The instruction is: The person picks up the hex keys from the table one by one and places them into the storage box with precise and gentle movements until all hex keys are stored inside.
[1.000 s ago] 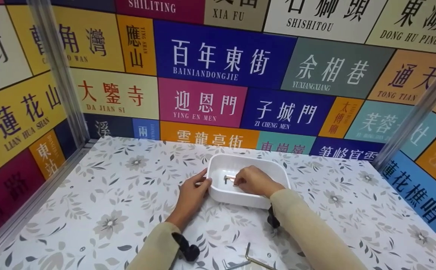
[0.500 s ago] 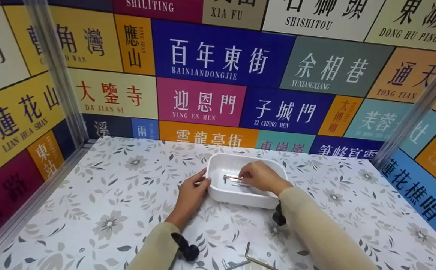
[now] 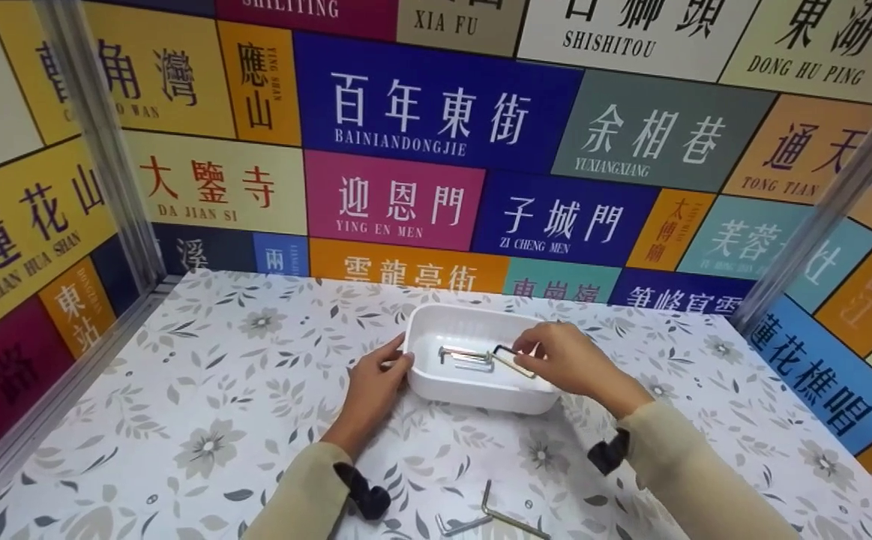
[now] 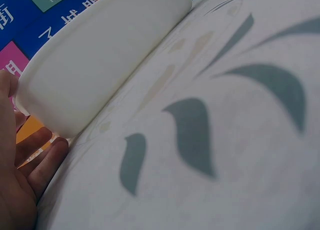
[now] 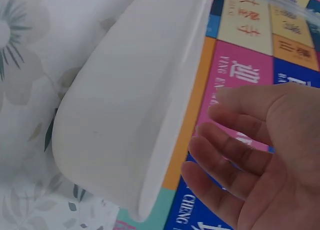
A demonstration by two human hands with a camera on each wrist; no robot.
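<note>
A white oblong plastic box (image 3: pixel 473 394) stands on the table with several L-shaped hex keys (image 3: pixel 469 358) on its floor. A gold-coloured hex key (image 3: pixel 514 365), with a dark bent piece at its end, lies in the right part. My right hand (image 3: pixel 574 360) is over the box's right end, fingertips overlapping that key in the head view. In the right wrist view the right hand's bent fingers (image 5: pixel 220 160) are loosely spread, with nothing visible between them. My left hand (image 3: pixel 376 382) touches the left end of the box, its fingers (image 4: pixel 37 145) resting along the outer wall and rim.
Nearer the body, a silver hex key (image 3: pixel 465 525) and a brass-coloured hex key (image 3: pixel 514 521) lie crossing on the flower-patterned tablecloth (image 3: pixel 256 420). Colourful sign panels (image 3: pixel 436 97) rise behind the table, with metal posts (image 3: pixel 117 165) at the corners.
My right hand has moved right, from the middle of the box to its right end, uncovering more of the hex keys. The left hand has stayed at the left end.
</note>
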